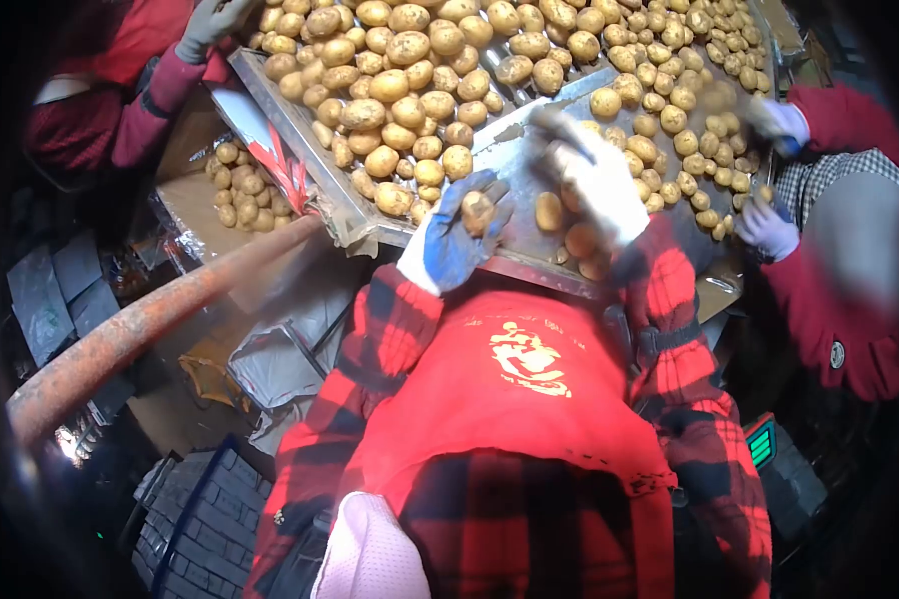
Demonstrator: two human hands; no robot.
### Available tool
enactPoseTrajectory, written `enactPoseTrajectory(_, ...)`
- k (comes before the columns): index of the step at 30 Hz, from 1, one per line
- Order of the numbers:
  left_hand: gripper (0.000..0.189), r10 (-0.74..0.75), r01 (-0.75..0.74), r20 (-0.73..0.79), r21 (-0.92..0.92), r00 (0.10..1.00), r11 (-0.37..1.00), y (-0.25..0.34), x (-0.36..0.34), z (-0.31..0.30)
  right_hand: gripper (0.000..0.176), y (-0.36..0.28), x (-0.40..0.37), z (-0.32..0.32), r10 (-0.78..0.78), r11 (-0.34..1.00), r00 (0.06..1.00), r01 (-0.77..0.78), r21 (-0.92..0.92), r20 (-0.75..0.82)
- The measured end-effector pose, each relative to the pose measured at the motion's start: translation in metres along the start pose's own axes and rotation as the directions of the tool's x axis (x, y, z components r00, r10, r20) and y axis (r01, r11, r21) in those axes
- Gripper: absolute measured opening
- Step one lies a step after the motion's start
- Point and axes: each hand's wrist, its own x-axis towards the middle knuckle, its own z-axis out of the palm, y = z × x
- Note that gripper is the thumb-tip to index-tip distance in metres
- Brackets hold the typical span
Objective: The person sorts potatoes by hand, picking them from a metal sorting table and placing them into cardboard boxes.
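Note:
My left hand [454, 245], in a blue and white glove, is turned palm up at the table's near edge. Its fingers curl about a brownish potato [477, 213]. My right hand [599, 180], in a whitish glove, is smeared by motion above the metal sorting table [519, 140]; its fingers are too blurred to read. Between the hands one potato [548, 212] lies on the metal. A few darker potatoes [582, 240] sit just below my right hand, partly in shadow. A large pile of potatoes [400, 90] covers the table's far left side.
More potatoes [684, 100] spread along the right side, where a co-worker's gloved hands [769, 228] work. Another person's gloved hand [210, 22] is at upper left. A box with bagged potatoes [245, 190] and a rusty pipe [160, 319] stand left.

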Motion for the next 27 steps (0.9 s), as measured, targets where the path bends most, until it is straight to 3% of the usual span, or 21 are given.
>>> enactPoseTrajectory(1, 0.053, -0.014, 0.023, 0.297, -0.027, 0.955, 0.999, 0.006, 0.002, -0.020, 0.054, -0.006, 0.009, -0.006, -0.005, 0.998, 0.990, -0.005, -0.069, -0.141)
enactPoseTrajectory(2, 0.053, -0.016, 0.026, 0.297, -0.027, 0.955, 0.999, 0.006, 0.001, -0.038, 0.052, -0.009, 0.024, -0.013, -0.019, 0.991, 0.960, -0.020, -0.135, -0.279)
enactPoseTrajectory(3, 0.056, -0.002, 0.010, 0.201, -0.037, 0.979, 0.999, 0.007, -0.005, -0.034, 0.053, 0.007, 0.059, -0.027, -0.282, 0.897, 0.917, 0.149, -0.416, -0.281)
enactPoseTrajectory(4, 0.059, 0.010, -0.005, 0.105, -0.045, 0.994, 0.999, 0.007, -0.010, -0.029, 0.054, 0.030, 0.090, -0.037, -0.522, 0.698, 0.828, 0.275, -0.661, -0.205)
enactPoseTrajectory(6, 0.057, -0.017, 0.026, 0.074, -0.121, 0.997, 0.992, 0.004, -0.019, -0.017, 0.060, 0.053, 0.116, 0.003, -0.478, 0.207, 0.864, -0.064, -0.976, -0.158)
enactPoseTrajectory(7, 0.045, -0.005, 0.005, -0.004, -0.088, 1.000, 0.996, 0.004, -0.024, -0.009, 0.065, 0.061, 0.105, 0.025, -0.583, 0.200, 0.783, -0.122, -0.972, -0.218)
enactPoseTrajectory(8, 0.033, 0.015, -0.019, -0.073, -0.052, 0.997, 0.998, 0.005, -0.026, -0.004, 0.064, 0.059, 0.098, 0.039, -0.523, 0.306, 0.796, -0.159, -0.939, -0.305)
enactPoseTrajectory(10, 0.027, 0.065, -0.066, -0.221, 0.004, 0.973, 0.998, 0.005, -0.033, -0.006, 0.058, 0.068, 0.083, 0.042, -0.473, 0.415, 0.836, -0.068, -0.907, -0.279)
enactPoseTrajectory(12, 0.036, 0.005, 0.006, 0.090, -0.131, 0.996, 0.991, 0.008, -0.029, -0.046, 0.055, 0.071, 0.080, 0.034, -0.446, 0.494, 0.847, -0.036, -0.868, -0.289)
enactPoseTrajectory(14, 0.036, -0.051, 0.052, 0.033, -0.049, 0.998, 0.997, 0.012, -0.041, -0.025, 0.052, 0.057, 0.069, 0.033, -0.427, 0.566, 0.855, -0.001, -0.824, -0.294)
enactPoseTrajectory(16, 0.037, -0.102, 0.102, -0.028, 0.025, 0.994, 0.994, 0.009, -0.048, -0.022, 0.046, 0.040, 0.028, 0.060, -0.497, 0.740, 0.837, 0.270, -0.616, -0.229)
enactPoseTrajectory(18, 0.044, 0.065, -0.078, 0.118, 0.117, 0.991, 0.990, 0.005, -0.052, -0.043, 0.042, 0.048, -0.017, 0.089, -0.370, 0.695, 0.927, 0.319, -0.645, 0.061)
enactPoseTrajectory(19, 0.050, 0.009, -0.141, 0.181, 0.728, 0.983, 0.671, 0.017, -0.047, -0.054, 0.040, 0.037, -0.049, 0.097, -0.520, 0.651, 0.853, 0.428, -0.627, 0.043)
enactPoseTrajectory(20, 0.054, -0.137, 0.142, -0.038, 0.295, 0.990, 0.945, 0.017, -0.051, -0.046, 0.039, 0.024, -0.072, 0.096, -0.656, 0.586, 0.754, 0.531, -0.613, 0.026)
enactPoseTrajectory(22, 0.055, -0.329, 0.325, 0.055, 0.077, 0.943, 0.943, 0.017, -0.059, -0.046, 0.041, 0.029, -0.095, 0.066, -0.378, 0.850, 0.925, 0.335, -0.408, -0.029)
enactPoseTrajectory(23, 0.055, -0.360, 0.356, 0.099, 0.058, 0.928, 0.933, 0.014, -0.063, -0.053, 0.041, 0.034, -0.104, 0.050, -0.374, 0.852, 0.927, 0.330, -0.406, -0.030)
enactPoseTrajectory(24, 0.063, -0.399, 0.401, 0.093, -0.009, 0.912, 0.916, 0.011, -0.064, -0.060, 0.041, 0.041, -0.109, 0.031, -0.302, 0.808, 0.942, 0.171, -0.564, -0.147)
enactPoseTrajectory(26, 0.062, -0.416, 0.423, 0.111, -0.058, 0.903, 0.904, 0.002, -0.066, -0.064, 0.043, 0.050, -0.105, 0.003, -0.218, 0.619, 0.892, -0.188, -0.763, -0.397)
enactPoseTrajectory(27, 0.062, -0.415, 0.423, 0.111, -0.058, 0.903, 0.904, -0.001, -0.066, -0.060, 0.043, 0.049, -0.096, -0.002, -0.219, 0.619, 0.892, -0.187, -0.763, -0.396)
